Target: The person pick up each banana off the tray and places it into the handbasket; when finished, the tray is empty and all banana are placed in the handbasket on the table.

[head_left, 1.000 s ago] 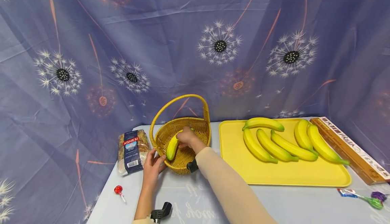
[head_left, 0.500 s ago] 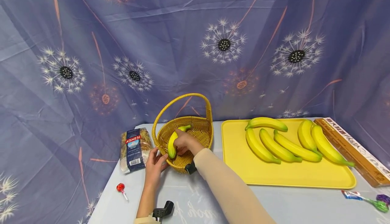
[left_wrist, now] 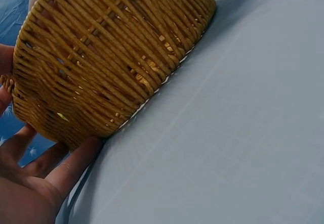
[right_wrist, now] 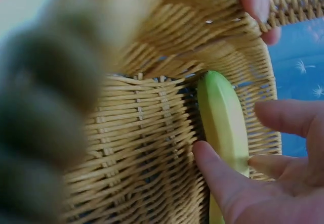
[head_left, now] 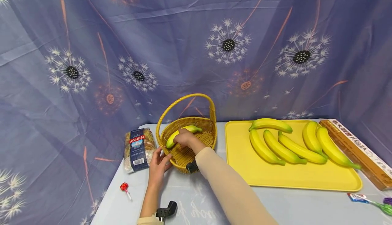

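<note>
Holding a yellow banana with a green tip, the right hand is reaching down inside the round yellow woven basket with a tall handle. The thumb and the other fingers are curling around the banana, which is lying slanted against the inside wall of the basket, with its far end sticking up near the rim. The right arm is wearing a long beige sleeve.

Resting against the outside of the basket, the left hand is touching the near left wall with straight, relaxed fingers. It is not gripping anything.

The basket is sitting on the pale grey bench. Just to its left, a clear bag of pasta with a blue and red label is lying flat. A small red lollipop is lying nearer the front, well apart from the basket.

Just to the right of the basket, a flat yellow plastic tray is holding five more yellow bananas. A long brown pasta box is lying beside the tray's right edge. A green and blue wrapped sweet is lying at the front right corner.

A blue curtain with white dandelion flowers is hanging behind everything.
</note>
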A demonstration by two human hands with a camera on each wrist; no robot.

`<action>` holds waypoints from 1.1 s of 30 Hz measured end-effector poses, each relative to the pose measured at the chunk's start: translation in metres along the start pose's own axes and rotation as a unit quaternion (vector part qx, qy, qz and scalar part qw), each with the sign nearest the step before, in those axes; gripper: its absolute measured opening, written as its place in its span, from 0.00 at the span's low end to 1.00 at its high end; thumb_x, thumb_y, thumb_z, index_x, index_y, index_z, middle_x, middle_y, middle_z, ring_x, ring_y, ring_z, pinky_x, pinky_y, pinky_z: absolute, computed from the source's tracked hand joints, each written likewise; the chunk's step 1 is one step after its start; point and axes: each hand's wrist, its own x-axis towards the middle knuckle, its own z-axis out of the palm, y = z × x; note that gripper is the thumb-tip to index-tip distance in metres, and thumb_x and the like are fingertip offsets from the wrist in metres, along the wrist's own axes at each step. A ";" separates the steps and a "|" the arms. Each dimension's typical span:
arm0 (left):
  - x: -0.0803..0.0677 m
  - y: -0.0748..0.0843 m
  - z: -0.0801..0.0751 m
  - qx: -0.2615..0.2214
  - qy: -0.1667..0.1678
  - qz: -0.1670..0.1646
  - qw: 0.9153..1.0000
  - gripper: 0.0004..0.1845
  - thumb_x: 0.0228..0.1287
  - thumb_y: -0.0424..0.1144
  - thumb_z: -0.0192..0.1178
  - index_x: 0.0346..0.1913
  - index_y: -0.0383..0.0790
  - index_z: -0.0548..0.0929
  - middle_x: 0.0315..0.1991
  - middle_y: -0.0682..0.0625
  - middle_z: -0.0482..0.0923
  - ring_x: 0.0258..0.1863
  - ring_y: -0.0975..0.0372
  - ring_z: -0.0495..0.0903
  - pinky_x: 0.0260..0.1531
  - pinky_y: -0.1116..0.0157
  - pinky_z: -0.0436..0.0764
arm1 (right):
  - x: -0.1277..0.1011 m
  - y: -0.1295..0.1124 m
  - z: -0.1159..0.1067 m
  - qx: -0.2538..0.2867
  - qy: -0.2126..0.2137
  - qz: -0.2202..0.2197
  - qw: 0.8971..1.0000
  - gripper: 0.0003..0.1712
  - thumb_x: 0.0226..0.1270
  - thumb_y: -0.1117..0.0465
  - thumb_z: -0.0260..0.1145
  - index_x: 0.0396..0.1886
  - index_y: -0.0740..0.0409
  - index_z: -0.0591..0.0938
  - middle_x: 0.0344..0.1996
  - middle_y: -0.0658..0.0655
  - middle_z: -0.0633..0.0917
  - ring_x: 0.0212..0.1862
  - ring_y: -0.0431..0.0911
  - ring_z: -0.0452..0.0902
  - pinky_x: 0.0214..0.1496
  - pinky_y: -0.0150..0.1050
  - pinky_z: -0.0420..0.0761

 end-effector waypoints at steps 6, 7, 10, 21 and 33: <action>0.001 0.004 0.001 -0.006 -0.002 -0.008 1.000 0.28 0.66 0.37 0.62 0.67 0.40 0.66 0.71 0.48 0.59 0.66 0.52 0.64 0.43 0.59 0.83 | -0.002 -0.006 -0.010 -0.008 -0.011 -0.001 1.000 0.40 0.71 0.59 0.59 0.76 0.59 0.52 0.37 0.58 0.80 0.15 0.42 0.58 0.48 0.52 0.78; 0.000 0.005 0.001 -0.009 -0.003 -0.007 1.000 0.28 0.66 0.36 0.61 0.68 0.40 0.66 0.71 0.47 0.59 0.66 0.51 0.64 0.43 0.59 0.83 | -0.003 -0.007 -0.012 -0.020 -0.010 -0.005 1.000 0.39 0.71 0.58 0.59 0.76 0.60 0.53 0.44 0.58 0.80 0.17 0.44 0.63 0.50 0.53 0.78; -0.004 0.013 0.005 -0.009 -0.005 0.003 1.000 0.29 0.67 0.34 0.60 0.68 0.37 0.65 0.71 0.44 0.58 0.66 0.48 0.64 0.43 0.57 0.83 | -0.008 -0.008 -0.019 -0.055 -0.004 -0.022 0.998 0.38 0.70 0.55 0.60 0.74 0.60 0.57 0.60 0.61 0.74 0.33 0.48 0.76 0.51 0.51 0.78; -0.005 -0.001 0.006 -0.008 0.046 0.030 0.998 0.27 0.64 0.35 0.63 0.65 0.42 0.68 0.70 0.44 0.60 0.63 0.49 0.68 0.38 0.58 0.84 | -0.040 -0.015 -0.058 -0.164 -0.014 -0.124 0.979 0.29 0.69 0.51 0.62 0.66 0.57 0.73 0.53 0.56 0.80 0.38 0.42 0.78 0.38 0.39 0.79; -0.005 -0.008 0.006 -0.011 0.060 0.041 0.997 0.26 0.63 0.38 0.65 0.63 0.48 0.71 0.66 0.48 0.65 0.59 0.52 0.72 0.37 0.59 0.84 | -0.091 0.029 -0.144 -0.218 0.040 -0.242 0.945 0.20 0.71 0.51 0.60 0.60 0.49 0.77 0.46 0.47 0.81 0.45 0.42 0.78 0.43 0.39 0.80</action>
